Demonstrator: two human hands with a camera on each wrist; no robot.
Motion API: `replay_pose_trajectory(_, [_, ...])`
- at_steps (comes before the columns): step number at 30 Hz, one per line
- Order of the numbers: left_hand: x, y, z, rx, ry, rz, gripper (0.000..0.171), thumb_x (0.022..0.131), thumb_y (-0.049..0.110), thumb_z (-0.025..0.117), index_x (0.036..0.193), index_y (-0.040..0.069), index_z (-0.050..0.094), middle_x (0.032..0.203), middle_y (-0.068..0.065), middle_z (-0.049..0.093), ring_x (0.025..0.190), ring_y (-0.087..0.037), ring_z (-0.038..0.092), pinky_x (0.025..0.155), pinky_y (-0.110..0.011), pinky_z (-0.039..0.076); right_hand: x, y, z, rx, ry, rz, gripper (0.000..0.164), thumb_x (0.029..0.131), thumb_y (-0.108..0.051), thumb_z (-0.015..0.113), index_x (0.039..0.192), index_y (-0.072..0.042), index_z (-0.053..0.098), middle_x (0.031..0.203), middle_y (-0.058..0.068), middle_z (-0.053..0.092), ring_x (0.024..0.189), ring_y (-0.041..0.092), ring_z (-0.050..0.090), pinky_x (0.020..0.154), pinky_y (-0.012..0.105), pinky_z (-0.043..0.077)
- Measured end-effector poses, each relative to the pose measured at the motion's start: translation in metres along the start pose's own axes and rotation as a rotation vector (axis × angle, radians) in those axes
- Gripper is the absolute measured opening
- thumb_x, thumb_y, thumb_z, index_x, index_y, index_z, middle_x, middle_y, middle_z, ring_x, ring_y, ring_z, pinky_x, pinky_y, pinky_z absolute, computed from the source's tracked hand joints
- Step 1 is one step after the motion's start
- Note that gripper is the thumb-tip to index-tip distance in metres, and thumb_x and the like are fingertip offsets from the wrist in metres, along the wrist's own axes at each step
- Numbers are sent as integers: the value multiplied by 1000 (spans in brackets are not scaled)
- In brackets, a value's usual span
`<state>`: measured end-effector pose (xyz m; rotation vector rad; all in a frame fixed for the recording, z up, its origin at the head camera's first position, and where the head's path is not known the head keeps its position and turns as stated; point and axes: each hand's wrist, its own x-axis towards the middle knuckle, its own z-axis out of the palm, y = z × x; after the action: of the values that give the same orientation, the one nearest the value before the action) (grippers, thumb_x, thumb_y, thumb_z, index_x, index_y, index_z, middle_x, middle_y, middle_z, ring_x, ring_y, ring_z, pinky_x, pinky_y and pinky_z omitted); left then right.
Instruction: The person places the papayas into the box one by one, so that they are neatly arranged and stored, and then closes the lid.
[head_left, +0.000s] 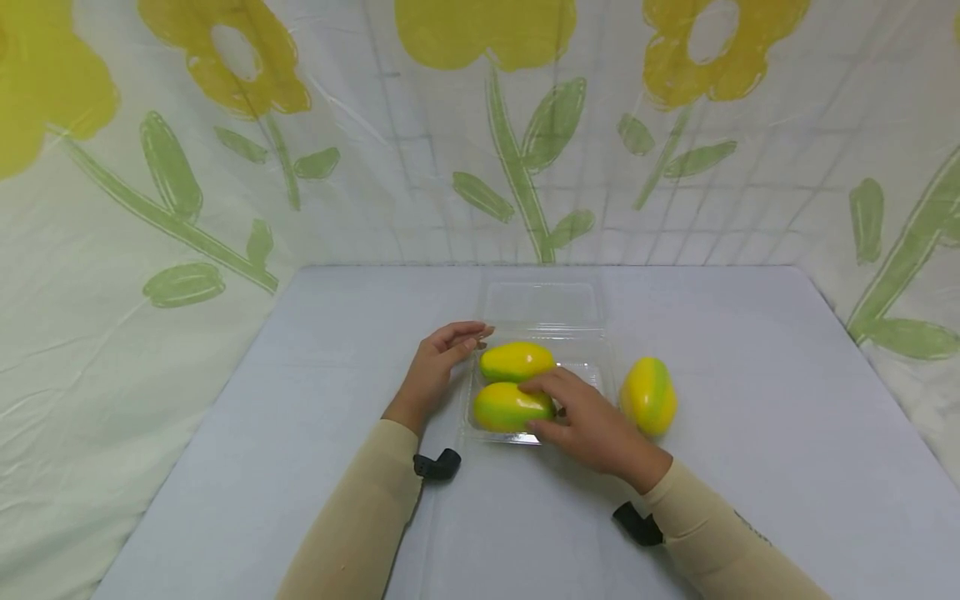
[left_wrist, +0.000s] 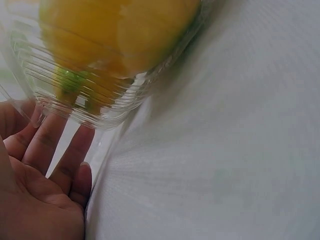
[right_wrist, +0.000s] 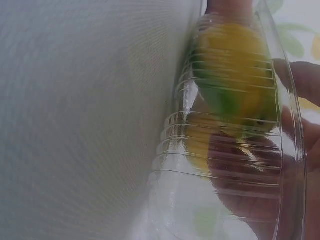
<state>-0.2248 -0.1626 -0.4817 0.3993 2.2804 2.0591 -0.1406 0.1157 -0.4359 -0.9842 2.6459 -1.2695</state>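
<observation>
A clear plastic clamshell container (head_left: 588, 379) lies on the table, its lid (head_left: 543, 302) folded back. Inside are two glossy yellow mangoes with green streaks, one farther back (head_left: 516, 361) and one nearer (head_left: 510, 408). My right hand (head_left: 588, 421) grips the right end of the nearer mango, fingers over its top and thumb on the near side. Through the ribbed wall in the right wrist view, a mango (right_wrist: 232, 70) and my fingers show. With loosely extended fingers, my left hand (head_left: 438, 367) touches the container's left rim near the hinge; in the left wrist view, fingertips meet the ribbed wall (left_wrist: 102, 107).
A third mango (head_left: 649, 397) lies on the white-covered table (head_left: 300, 467), just right of the container. Behind the table hangs a pale cloth (head_left: 360, 208) printed with yellow flowers. A black wrist camera (head_left: 438, 465) sits below the left wrist.
</observation>
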Motion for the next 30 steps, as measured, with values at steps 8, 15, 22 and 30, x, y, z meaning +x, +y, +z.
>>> replay_pose_trajectory(8, [0, 0, 0, -7, 2, 0, 31, 112, 22, 64, 140, 12, 70, 138, -1, 73, 131, -25, 65, 120, -47, 38, 0, 0, -2, 5, 6, -2, 46, 100, -18, 82, 141, -7, 64, 135, 2, 64, 120, 21, 61, 101, 49, 55])
replay_pose_trajectory(15, [1, 0, 0, -23, 4, 0, 31, 111, 21, 64, 140, 12, 71, 138, -2, 73, 131, -25, 65, 120, -47, 38, 0, -1, -3, 26, 12, -2, 47, 101, -19, 81, 143, -7, 64, 134, 3, 64, 119, 22, 62, 100, 50, 56])
replay_pose_trajectory(22, [0, 0, 0, -10, 5, 14, 31, 111, 19, 64, 141, 12, 70, 138, -1, 73, 131, -23, 65, 119, -46, 40, 1, -2, -4, 35, 25, -17, 46, 100, -18, 82, 142, -7, 65, 135, 4, 64, 119, 23, 62, 97, 49, 57])
replay_pose_trajectory(30, [0, 0, 0, -10, 2, 19, 31, 111, 19, 64, 140, 11, 71, 137, -2, 74, 128, -25, 67, 119, -47, 41, 1, -3, -6, 37, 33, -43, 46, 101, -16, 80, 143, -7, 65, 137, 5, 64, 122, 24, 63, 95, 50, 58])
